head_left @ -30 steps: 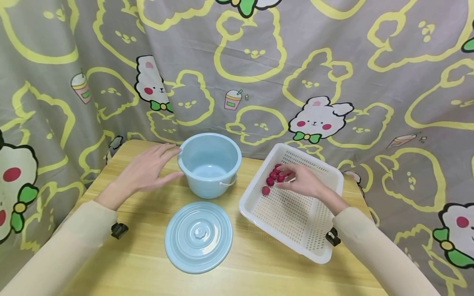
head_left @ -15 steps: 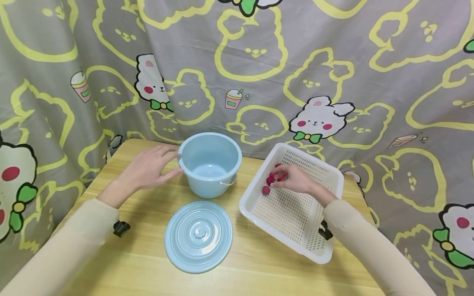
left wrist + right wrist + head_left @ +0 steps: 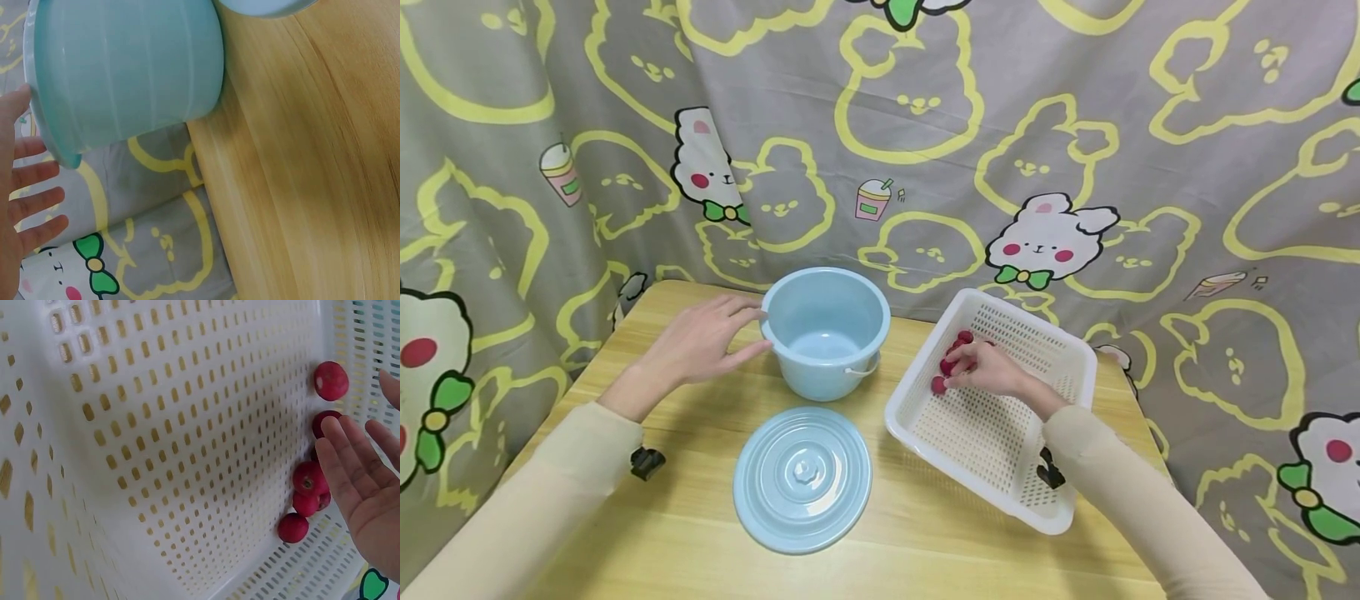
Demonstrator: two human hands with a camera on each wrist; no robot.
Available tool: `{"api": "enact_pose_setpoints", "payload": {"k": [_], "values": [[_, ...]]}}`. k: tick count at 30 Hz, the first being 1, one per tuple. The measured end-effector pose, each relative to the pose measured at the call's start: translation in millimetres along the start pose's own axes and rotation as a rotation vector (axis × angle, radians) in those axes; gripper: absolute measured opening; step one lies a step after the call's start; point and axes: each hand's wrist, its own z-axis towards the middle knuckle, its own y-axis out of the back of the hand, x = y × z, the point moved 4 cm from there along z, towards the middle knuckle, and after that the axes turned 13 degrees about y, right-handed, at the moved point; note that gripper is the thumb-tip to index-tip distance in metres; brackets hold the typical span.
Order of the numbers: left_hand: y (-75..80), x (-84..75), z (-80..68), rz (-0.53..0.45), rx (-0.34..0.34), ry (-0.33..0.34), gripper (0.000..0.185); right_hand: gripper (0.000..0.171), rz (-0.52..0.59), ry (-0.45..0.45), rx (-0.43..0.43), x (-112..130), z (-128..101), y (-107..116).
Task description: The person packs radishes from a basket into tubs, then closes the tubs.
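My left hand [image 3: 700, 340] is at the left side of a light blue bucket [image 3: 822, 379], thumb and fingertips right at its rim. In the left wrist view its fingers [image 3: 37, 206] spread out, fairly straight, beside the bucket [image 3: 131, 69]. My right hand [image 3: 992, 371] reaches down into a white perforated basket [image 3: 917, 435], over several small round red fruits [image 3: 938, 385]. The right wrist view shows that hand's fingers [image 3: 340, 462] extended in front of the fruits, partly hiding some; one fruit [image 3: 331, 381] lies between thumb and fingers in this view, ungripped.
A round light blue lid [image 3: 767, 508] lies flat on the wooden table [image 3: 685, 533], in front of the bucket. The bucket's thin handle [image 3: 863, 369] hangs at its right side. A grey curtain [image 3: 925, 108] with cartoon prints hangs close behind the table.
My right hand has moved left and slightly down over the red fruits in the basket, its forearm shifting left with it. The left hand stays at the bucket's rim, almost still.
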Motion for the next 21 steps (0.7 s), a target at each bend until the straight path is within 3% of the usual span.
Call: {"api": "enact_pose_setpoints", "payload": {"k": [6,21], "values": [[-0.7,0.3,-0.8,-0.002,0.007,0.006,0.049,0.048,0.056,-0.023,0.038,-1.5,3.0,-10.8],[-2.0,1.2,-1.4,-0.002,0.000,0.012,0.048,0.042,0.017,-0.043,0.042,-4.7,8.1,-24.0]]}}
